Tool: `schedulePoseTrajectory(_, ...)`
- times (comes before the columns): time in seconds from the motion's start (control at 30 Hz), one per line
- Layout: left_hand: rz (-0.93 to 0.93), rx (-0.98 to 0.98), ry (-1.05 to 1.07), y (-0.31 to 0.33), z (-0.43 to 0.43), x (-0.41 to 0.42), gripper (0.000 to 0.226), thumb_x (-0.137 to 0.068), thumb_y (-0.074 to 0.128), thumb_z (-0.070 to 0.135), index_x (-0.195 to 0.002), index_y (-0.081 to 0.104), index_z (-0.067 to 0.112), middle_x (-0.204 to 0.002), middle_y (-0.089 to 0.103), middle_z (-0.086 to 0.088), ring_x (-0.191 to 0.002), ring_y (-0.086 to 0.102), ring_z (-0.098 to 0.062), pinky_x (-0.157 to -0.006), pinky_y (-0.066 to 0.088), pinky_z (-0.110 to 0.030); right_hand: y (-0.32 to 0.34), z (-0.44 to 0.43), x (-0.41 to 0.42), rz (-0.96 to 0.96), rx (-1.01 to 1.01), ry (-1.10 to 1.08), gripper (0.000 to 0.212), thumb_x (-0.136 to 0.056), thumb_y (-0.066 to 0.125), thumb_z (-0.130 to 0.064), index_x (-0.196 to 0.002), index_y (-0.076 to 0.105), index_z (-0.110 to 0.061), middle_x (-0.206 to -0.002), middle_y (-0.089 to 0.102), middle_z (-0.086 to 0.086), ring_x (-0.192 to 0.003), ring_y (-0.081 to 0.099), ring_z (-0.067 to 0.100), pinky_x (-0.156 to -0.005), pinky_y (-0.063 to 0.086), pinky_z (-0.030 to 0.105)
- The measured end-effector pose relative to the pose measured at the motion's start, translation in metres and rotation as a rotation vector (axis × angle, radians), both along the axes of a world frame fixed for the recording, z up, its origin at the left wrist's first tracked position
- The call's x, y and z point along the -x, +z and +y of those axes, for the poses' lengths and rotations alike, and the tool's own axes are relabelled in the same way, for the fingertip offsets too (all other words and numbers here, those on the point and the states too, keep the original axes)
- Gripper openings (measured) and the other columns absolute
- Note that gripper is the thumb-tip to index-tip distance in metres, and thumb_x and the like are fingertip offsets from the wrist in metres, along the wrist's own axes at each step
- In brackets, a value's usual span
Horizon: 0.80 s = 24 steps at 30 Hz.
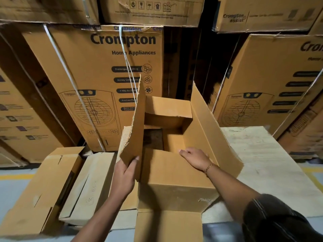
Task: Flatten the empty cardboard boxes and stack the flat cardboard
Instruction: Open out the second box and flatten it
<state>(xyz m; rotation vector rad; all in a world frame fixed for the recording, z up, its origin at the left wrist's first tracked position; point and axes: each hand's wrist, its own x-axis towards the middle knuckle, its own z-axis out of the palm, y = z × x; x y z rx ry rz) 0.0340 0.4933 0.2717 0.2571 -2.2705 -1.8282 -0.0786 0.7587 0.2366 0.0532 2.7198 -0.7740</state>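
An open brown cardboard box (176, 187) stands in front of me, empty inside, with its flaps spread. My left hand (125, 175) grips the lower edge of the torn left flap (135, 130), which stands upright. My right hand (195, 158) presses flat on the near flap, which is folded inward over the box opening. The right flap (209, 123) leans outward, and the far flap (168, 107) is bent into the box. Another flap (167, 226) hangs down toward me at the front.
Two more cardboard boxes, one brown (40, 189) and one pale (87, 187), lie on the grey floor at the left. A pale flat board (272, 163) lies under and right of the box. Tall strapped Crompton cartons (108, 81) form a wall behind.
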Motion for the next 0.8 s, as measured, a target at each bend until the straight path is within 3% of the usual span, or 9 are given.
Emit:
schedulePoseTrajectory(0.07,0.018,-0.035,0.031,0.002,0.000,0.001,0.043,-0.082,0.055,0.056,-0.120,0.055,0.034,-0.108,0.066,0.015,-0.101,0.061,-0.006,-0.089,0.050,-0.035,0.024,0.002,0.001,0.151,0.136,-0.026,0.053,-0.094,0.050,-0.064,-0.075,0.056,-0.015,-0.084,0.066,0.004,-0.085,0.062,0.025,-0.079,0.039,0.039)
schedulePoseTrajectory(0.13,0.033,-0.050,0.044,0.007,0.002,0.004,0.036,-0.083,0.055,0.051,-0.115,0.056,0.035,-0.104,0.065,0.017,-0.098,0.061,-0.003,-0.087,0.050,-0.033,0.053,0.015,-0.005,0.160,0.181,0.060,0.044,-0.090,0.063,-0.058,-0.083,0.062,-0.015,-0.088,0.067,0.004,-0.087,0.062,0.025,-0.072,0.042,0.035)
schedulePoseTrajectory(0.27,0.054,-0.050,0.016,0.025,0.015,0.012,0.020,-0.084,0.054,0.050,-0.103,0.058,0.045,-0.093,0.069,0.025,-0.089,0.065,0.007,-0.072,0.049,-0.015,0.115,0.064,-0.038,0.046,0.141,0.223,0.035,-0.080,0.075,-0.058,-0.089,0.063,-0.026,-0.093,0.070,-0.006,-0.091,0.066,0.016,-0.081,0.052,0.041)
schedulePoseTrajectory(0.37,0.071,-0.030,-0.067,0.039,0.036,0.018,0.020,-0.083,0.057,0.052,-0.102,0.057,0.045,-0.095,0.070,0.023,-0.092,0.068,-0.003,-0.071,0.051,-0.012,0.147,0.096,-0.070,-0.182,0.184,0.275,0.043,-0.080,0.058,-0.079,-0.093,0.070,-0.040,-0.099,0.073,-0.018,-0.096,0.068,0.003,-0.088,0.053,0.034)
schedulePoseTrajectory(0.47,0.107,0.005,-0.139,0.046,0.062,0.022,0.027,-0.082,0.057,0.057,-0.106,0.053,0.046,-0.107,0.066,0.016,-0.099,0.065,-0.009,-0.080,0.053,-0.022,0.152,0.122,-0.095,-0.408,0.293,0.094,0.068,-0.077,0.041,-0.091,-0.114,0.071,-0.043,-0.113,0.073,-0.022,-0.106,0.068,-0.001,-0.098,0.046,0.025)
schedulePoseTrajectory(0.53,0.130,-0.004,-0.161,0.047,0.080,0.024,0.031,-0.083,0.057,0.062,-0.110,0.052,0.047,-0.110,0.064,0.023,-0.103,0.063,-0.005,-0.087,0.053,-0.026,0.146,0.138,-0.109,-0.478,0.358,-0.007,0.066,-0.083,0.039,-0.085,-0.120,0.068,-0.038,-0.119,0.071,-0.020,-0.107,0.067,-0.001,-0.093,0.046,0.017)
schedulePoseTrajectory(0.6,0.121,-0.041,-0.168,0.046,0.098,0.025,0.040,-0.082,0.056,0.067,-0.114,0.054,0.044,-0.113,0.064,0.025,-0.107,0.062,-0.004,-0.096,0.052,-0.033,0.137,0.148,-0.123,-0.520,0.391,-0.060,0.044,-0.096,0.038,-0.064,-0.120,0.065,-0.039,-0.125,0.065,-0.021,-0.110,0.062,-0.007,-0.086,0.046,0.008)
schedulePoseTrajectory(0.67,0.097,-0.125,-0.182,0.046,0.114,0.027,0.045,-0.078,0.056,0.069,-0.111,0.059,0.038,-0.105,0.067,0.024,-0.104,0.063,-0.004,-0.100,0.050,-0.038,0.123,0.152,-0.134,-0.598,0.387,-0.063,0.032,-0.102,0.045,-0.047,-0.129,0.059,-0.037,-0.139,0.058,-0.016,-0.118,0.055,-0.013,-0.095,0.041,0.007)
schedulePoseTrajectory(0.8,0.000,-0.341,-0.202,0.050,0.145,0.030,0.047,-0.078,0.061,0.053,-0.109,0.065,0.019,-0.096,0.067,0.011,-0.098,0.063,-0.017,-0.094,0.048,-0.039,0.075,0.149,-0.153,-0.508,0.262,0.055,0.094,-0.082,0.073,-0.062,-0.157,0.022,-0.037,-0.157,0.029,-0.018,-0.140,0.033,0.002,-0.109,0.034,0.022)
